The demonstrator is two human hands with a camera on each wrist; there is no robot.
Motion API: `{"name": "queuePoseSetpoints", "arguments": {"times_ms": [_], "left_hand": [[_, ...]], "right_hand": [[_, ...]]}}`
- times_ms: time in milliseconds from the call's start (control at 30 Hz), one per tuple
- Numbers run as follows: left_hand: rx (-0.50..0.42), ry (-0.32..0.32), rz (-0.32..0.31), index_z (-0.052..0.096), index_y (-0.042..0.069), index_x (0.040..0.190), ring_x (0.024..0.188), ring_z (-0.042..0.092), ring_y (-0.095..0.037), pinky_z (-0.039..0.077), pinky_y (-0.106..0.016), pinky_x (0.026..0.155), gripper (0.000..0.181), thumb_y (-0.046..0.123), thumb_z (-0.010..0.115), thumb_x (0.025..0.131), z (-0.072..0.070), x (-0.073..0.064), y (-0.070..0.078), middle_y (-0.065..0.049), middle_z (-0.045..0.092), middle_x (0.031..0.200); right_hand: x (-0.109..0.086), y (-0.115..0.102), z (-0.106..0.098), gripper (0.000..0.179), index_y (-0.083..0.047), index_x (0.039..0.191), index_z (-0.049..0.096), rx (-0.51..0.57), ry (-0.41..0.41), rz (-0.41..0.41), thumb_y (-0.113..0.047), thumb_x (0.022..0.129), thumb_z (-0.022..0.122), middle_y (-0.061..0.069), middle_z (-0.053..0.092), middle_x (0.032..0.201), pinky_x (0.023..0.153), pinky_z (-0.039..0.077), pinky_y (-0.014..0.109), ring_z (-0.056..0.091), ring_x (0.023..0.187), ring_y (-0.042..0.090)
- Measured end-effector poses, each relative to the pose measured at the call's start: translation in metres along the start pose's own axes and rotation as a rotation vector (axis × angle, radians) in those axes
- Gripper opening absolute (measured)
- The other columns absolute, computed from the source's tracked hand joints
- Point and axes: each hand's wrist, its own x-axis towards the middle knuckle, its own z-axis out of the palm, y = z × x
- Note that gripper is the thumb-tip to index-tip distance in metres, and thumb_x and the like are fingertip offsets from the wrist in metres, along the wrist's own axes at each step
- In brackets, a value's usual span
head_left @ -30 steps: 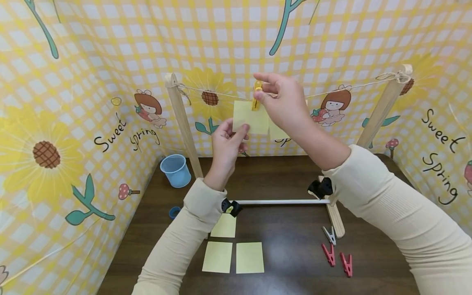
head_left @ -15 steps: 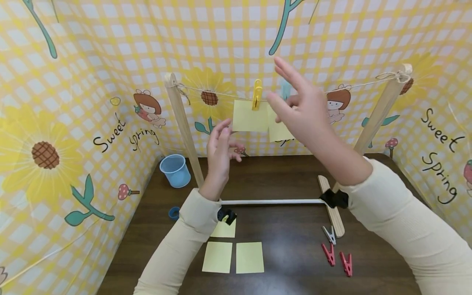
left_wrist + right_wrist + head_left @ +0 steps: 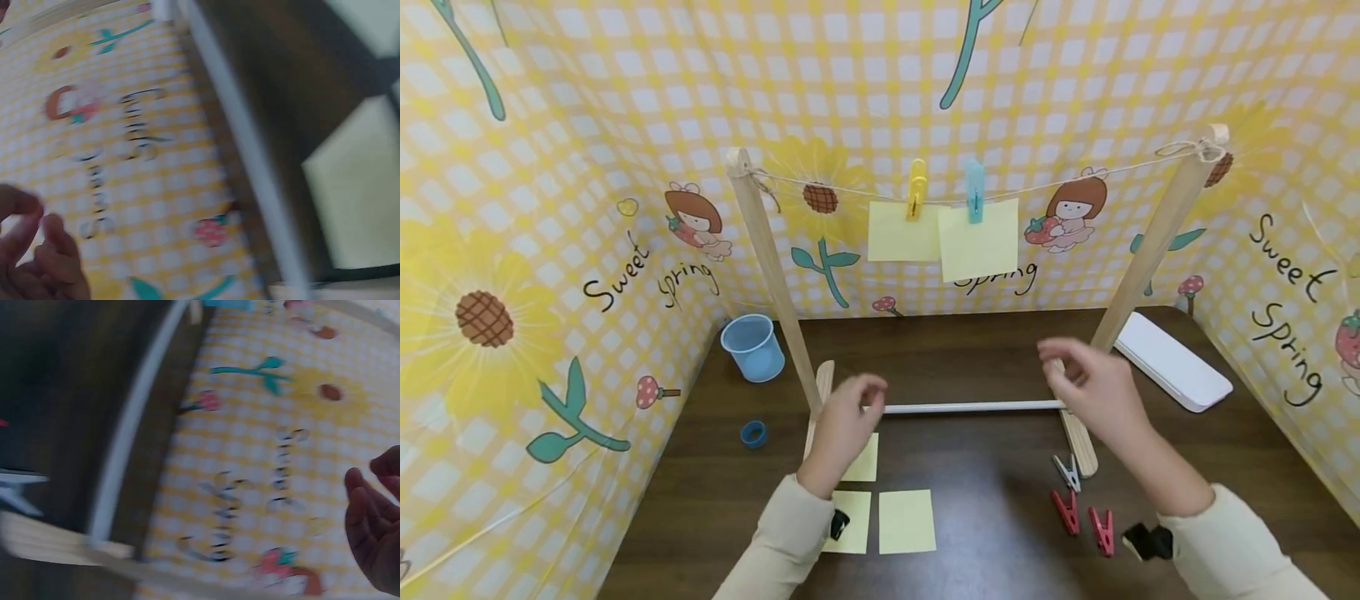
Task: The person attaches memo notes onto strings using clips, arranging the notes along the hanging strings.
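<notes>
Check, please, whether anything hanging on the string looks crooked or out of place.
Yes, slightly: the right sticky note, under the blue clothespin, hangs tilted, its right side higher. The left sticky note, under the yellow clothespin, hangs nearly level.

checked backdrop [image 3: 865,75] reads "sweet spring"

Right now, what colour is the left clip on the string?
The left clip is yellow; it shows best in the head view.
</notes>
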Motion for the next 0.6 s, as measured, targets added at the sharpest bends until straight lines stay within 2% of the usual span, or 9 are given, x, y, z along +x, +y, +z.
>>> {"name": "queuePoseSetpoints", "arguments": {"times_ms": [67,167,267,367,500,600], "left_hand": [[0.134,-0.124,-0.010,0.066,0.014,0.100,0.066,0.051,-0.009,0.043,-0.024,0.053,0.014,0.015,0.062,0.087,0.011,-0.014,-0.009,0.004,0.056,0.079],[0.268,-0.290,-0.002,0.066,0.013,0.102,0.065,0.053,-0.012,0.043,-0.027,0.052,0.019,0.021,0.067,0.084,0.024,-0.033,-0.021,0.000,0.057,0.081],[0.334,-0.425,-0.012,0.066,0.012,0.105,0.069,0.058,-0.020,0.046,-0.032,0.056,0.031,0.028,0.073,0.079,0.035,-0.048,-0.027,-0.005,0.059,0.087],[0.372,-0.535,-0.035,0.063,0.012,0.110,0.078,0.059,-0.029,0.049,-0.039,0.060,0.048,0.036,0.078,0.071,0.045,-0.061,-0.030,-0.011,0.059,0.096],[0.418,-0.601,-0.050,0.058,0.011,0.114,0.080,0.058,-0.035,0.049,-0.044,0.059,0.066,0.044,0.083,0.062,0.054,-0.069,-0.030,-0.016,0.056,0.103],[0.432,-0.590,-0.037,0.058,0.011,0.112,0.078,0.056,-0.033,0.048,-0.043,0.057,0.068,0.043,0.085,0.059,0.058,-0.072,-0.029,-0.015,0.055,0.101]], "right_hand": [[-0.023,0.019,0.007,0.020,-0.007,0.098,0.067,-0.077,-0.122,0.126,-0.001,0.079,0.062,0.004,0.067,0.081,0.047,0.043,0.023,0.054,0.056,0.007],[-0.053,0.041,0.018,0.018,-0.007,0.098,0.066,-0.170,-0.271,0.282,-0.007,0.081,0.062,0.004,0.066,0.080,0.048,0.042,0.030,0.056,0.058,0.011],[-0.078,0.059,0.029,0.019,-0.006,0.099,0.066,-0.262,-0.369,0.387,-0.013,0.080,0.066,0.004,0.065,0.077,0.044,0.041,0.032,0.056,0.057,0.014],[-0.095,0.072,0.038,0.027,-0.005,0.101,0.065,-0.343,-0.434,0.448,-0.022,0.081,0.069,0.003,0.062,0.071,0.040,0.039,0.034,0.053,0.054,0.016],[-0.104,0.083,0.048,0.039,-0.005,0.103,0.063,-0.404,-0.488,0.485,-0.036,0.080,0.070,0.005,0.060,0.072,0.041,0.042,0.040,0.057,0.059,0.024],[-0.106,0.089,0.054,0.043,-0.004,0.103,0.062,-0.431,-0.506,0.466,-0.039,0.078,0.072,0.010,0.061,0.078,0.045,0.045,0.044,0.060,0.068,0.033]]}}
